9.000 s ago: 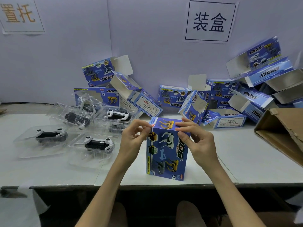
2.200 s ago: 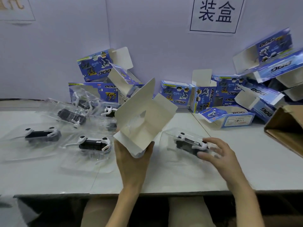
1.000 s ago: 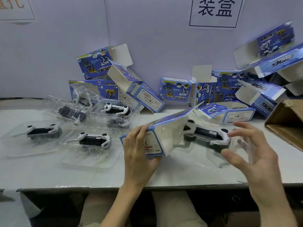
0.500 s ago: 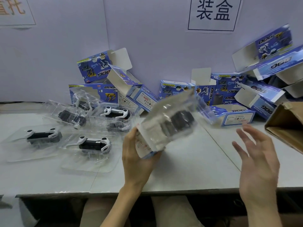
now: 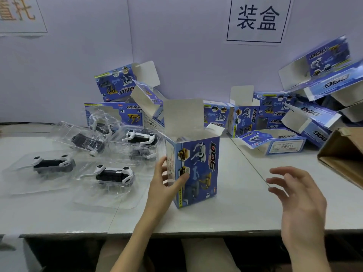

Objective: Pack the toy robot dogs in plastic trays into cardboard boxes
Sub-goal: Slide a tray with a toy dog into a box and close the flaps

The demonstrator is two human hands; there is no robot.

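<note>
A blue printed DOG box [image 5: 196,165] stands upright on the table [image 5: 245,203] with its top flaps raised. My left hand [image 5: 164,185] grips its lower left side, thumb on the front face. The toy in its tray sits inside and is hidden from here. My right hand [image 5: 294,195] hovers to the right of the box with fingers spread, holding nothing. Several black-and-white toy dogs in clear plastic trays lie at the left, the nearest [image 5: 114,175] beside my left wrist, another [image 5: 52,163] further left.
Several empty blue boxes [image 5: 271,142] with raised flaps are heaped along the back wall. A brown cardboard carton [image 5: 343,154] juts in at the right edge. More trayed dogs [image 5: 140,138] sit behind the near ones.
My left hand has turned the tilted box upright and stood it on the table. The tray with its dog has gone inside. My right hand stays off to the right, holding nothing.
</note>
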